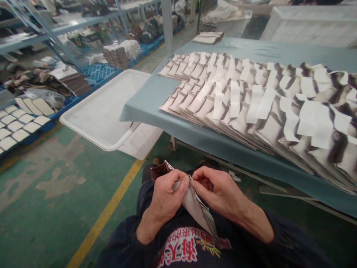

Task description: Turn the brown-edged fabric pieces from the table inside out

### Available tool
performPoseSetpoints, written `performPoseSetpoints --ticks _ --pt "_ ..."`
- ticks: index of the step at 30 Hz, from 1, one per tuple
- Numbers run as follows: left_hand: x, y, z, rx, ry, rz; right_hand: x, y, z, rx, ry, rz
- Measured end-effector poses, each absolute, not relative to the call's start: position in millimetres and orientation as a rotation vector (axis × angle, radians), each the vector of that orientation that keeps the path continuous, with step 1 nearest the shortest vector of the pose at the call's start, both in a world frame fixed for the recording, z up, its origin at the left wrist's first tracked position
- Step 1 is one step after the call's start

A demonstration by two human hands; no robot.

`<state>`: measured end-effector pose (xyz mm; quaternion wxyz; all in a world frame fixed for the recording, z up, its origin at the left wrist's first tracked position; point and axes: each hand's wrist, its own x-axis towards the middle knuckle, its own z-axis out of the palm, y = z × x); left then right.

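1. Cloth (192,201), before the apron (178,249); left hand (167,193) and right hand (221,190) fingertips pinching its edge
2. Table (147,102), blue; overlapping pieces (223,102) reach its near edge
3. Bin (103,108), white, by table corner
4. Floor (52,212), green, stretching left to pallets (96,72)

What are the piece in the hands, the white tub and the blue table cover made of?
The piece looks like matte cloth or soft leather, because it bends and folds.
The tub looks like smooth plastic: slightly shiny, with rounded corners.
The cover could be cloth or thin plastic; it drapes down softly.
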<state>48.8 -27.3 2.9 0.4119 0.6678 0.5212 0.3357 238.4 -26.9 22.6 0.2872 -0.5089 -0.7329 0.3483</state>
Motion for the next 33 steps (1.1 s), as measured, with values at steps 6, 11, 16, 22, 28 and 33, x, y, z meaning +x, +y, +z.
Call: performPoseSetpoints --ticks 6,11,16,22,28,33 --pt "47 -30 11 1.807 1.194 0.842 243 -25 25 -1.34 -2.09 0.709" --pt "48 -29 11 1.747 1.19 0.81 247 -20 29 -1.289 -2.263 0.508" --pt "52 -30 11 1.709 1.182 0.783 249 -16 30 -1.259 -2.375 0.357" --pt "51 -30 13 1.642 1.19 0.727 254 -15 24 -1.24 -2.432 0.396" --pt "56 -30 17 1.602 1.265 0.7 254 -20 19 -1.289 -2.349 0.446" --pt "57 -32 11 1.45 1.22 0.669 254 -22 21 -1.374 -2.192 0.71"
